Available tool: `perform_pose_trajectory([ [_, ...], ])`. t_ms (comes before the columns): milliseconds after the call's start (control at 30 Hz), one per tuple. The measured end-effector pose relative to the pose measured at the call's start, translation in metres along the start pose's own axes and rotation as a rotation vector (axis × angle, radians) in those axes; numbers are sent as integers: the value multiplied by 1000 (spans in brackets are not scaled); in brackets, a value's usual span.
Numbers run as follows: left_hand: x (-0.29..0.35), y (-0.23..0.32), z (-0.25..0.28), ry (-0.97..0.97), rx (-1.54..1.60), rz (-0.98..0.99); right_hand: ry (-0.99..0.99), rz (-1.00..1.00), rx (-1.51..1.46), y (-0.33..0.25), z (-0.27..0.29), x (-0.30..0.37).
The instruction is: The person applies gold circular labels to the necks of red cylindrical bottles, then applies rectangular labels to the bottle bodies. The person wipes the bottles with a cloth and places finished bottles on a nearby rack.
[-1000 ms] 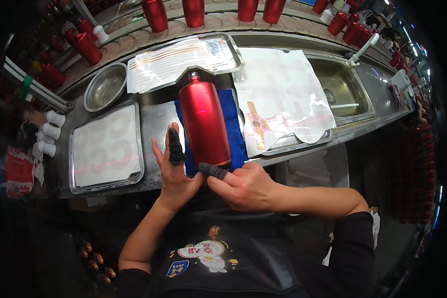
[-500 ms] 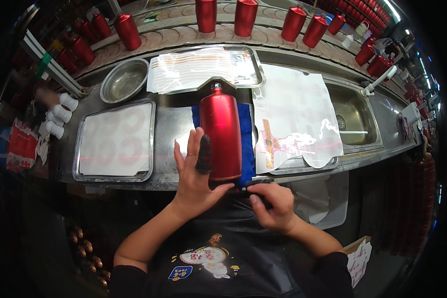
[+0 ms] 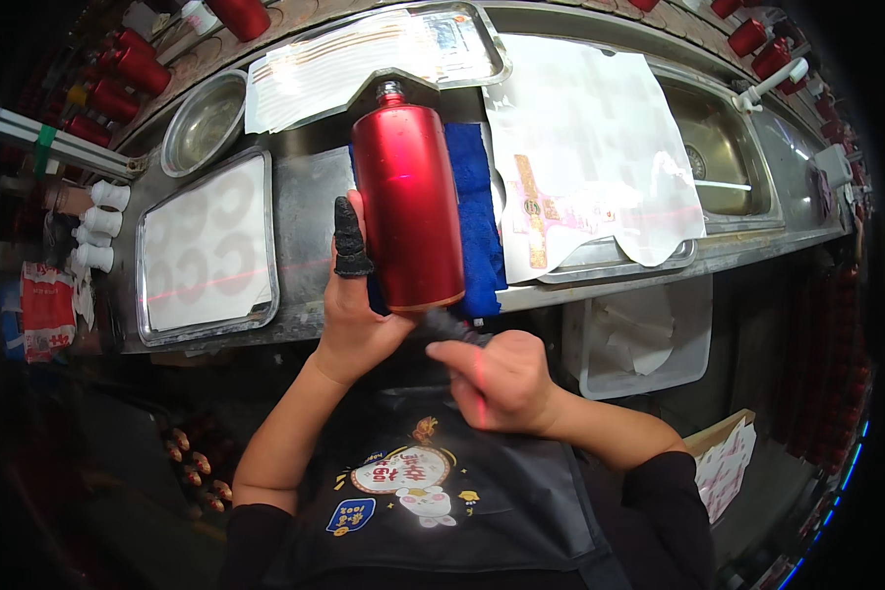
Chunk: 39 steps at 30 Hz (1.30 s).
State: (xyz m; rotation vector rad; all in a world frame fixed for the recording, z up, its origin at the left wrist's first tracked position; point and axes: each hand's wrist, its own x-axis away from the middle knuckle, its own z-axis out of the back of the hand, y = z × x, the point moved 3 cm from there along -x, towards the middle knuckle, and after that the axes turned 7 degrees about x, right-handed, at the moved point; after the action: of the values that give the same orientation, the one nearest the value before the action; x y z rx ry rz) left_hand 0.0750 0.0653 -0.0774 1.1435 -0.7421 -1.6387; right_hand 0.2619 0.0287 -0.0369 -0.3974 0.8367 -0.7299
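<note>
A glossy red bottle lies on its side along the bench, its neck in a notched metal rest and its base toward me. Blue cloth shows beneath it. My left hand is closed around the bottle's lower left corner, thumb at the base; a black sleeve covers one finger, and other fingers are partly hidden. Just below the base, my right hand is curled, its blurred, black-covered fingertip close to the bottle's bottom edge. Whatever its fingers hold, if anything, is hidden.
At the left are a tray with a marked white sheet and a metal bowl. Striped strips fill a back tray. A large white sheet with a pink-and-gold decal lies right, before a sink. A bin stands below.
The view has shifted, with the bench turning in it. My left hand's spread fingers have closed around the bottle's lower side. My right fingertip has moved left to the bottle's base.
</note>
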Motion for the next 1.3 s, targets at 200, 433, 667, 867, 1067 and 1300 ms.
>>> perform_pose_trajectory([
  [200,2,6,0,-6,-87,10,19,61,-67,1,2,1],
  [433,-16,40,-14,-172,-484,-287,34,-214,-30,23,7,19],
  [667,7,13,-1,15,-137,-129,-17,-242,-50,27,4,19],
  [867,20,0,6,-118,-369,57,-67,-242,-37,31,0,18],
  [1067,7,13,-8,15,-330,-117,-98,-159,22,25,9,14],
  [1300,7,6,-6,12,-406,-206,-268,3,59,1,-7,-10],
])
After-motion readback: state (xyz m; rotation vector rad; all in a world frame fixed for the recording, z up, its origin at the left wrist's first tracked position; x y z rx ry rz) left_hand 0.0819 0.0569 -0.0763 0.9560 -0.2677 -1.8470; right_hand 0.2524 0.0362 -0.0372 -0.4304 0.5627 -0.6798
